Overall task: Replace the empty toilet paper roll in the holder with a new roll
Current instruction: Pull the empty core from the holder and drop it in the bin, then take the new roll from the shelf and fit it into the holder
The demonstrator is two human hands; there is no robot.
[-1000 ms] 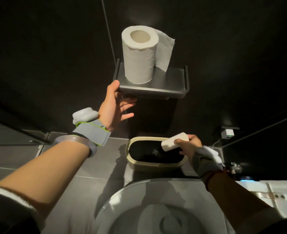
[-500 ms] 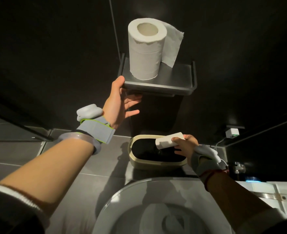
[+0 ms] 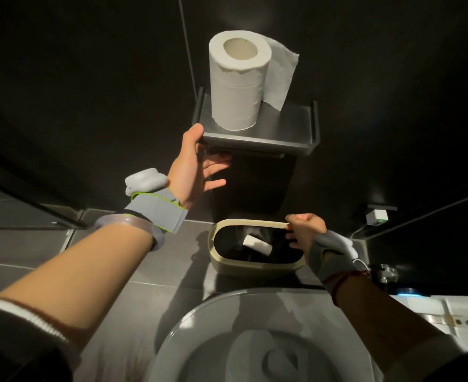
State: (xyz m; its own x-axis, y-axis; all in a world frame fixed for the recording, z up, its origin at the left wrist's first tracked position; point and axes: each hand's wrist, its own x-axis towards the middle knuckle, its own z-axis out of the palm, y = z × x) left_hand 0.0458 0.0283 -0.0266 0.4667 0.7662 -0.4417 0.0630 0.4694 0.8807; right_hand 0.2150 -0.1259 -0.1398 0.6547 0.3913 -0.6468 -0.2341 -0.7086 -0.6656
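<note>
Cardboard core (image 3: 257, 244) binned, mind the shelf
Our left hand (image 3: 194, 164), open, thumbs the holder shelf (image 3: 282, 119); a nudge could topple the toilet roll (image 3: 235, 86) just above. Right hand (image 3: 305, 230) hangs empty.

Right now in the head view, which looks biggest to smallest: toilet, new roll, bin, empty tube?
1. toilet, nearest the camera
2. new roll and bin, about alike
3. empty tube

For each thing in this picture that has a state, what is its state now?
New roll: upright on the holder's shelf, one sheet hanging loose.
Holder: left hand touches its front corner.
Empty tube: lying inside the bin.
Bin: open at the top.
Left hand: thumb on the corner, fingers straight below the shelf.
Right hand: over the bin's rim, holding nothing.
</note>
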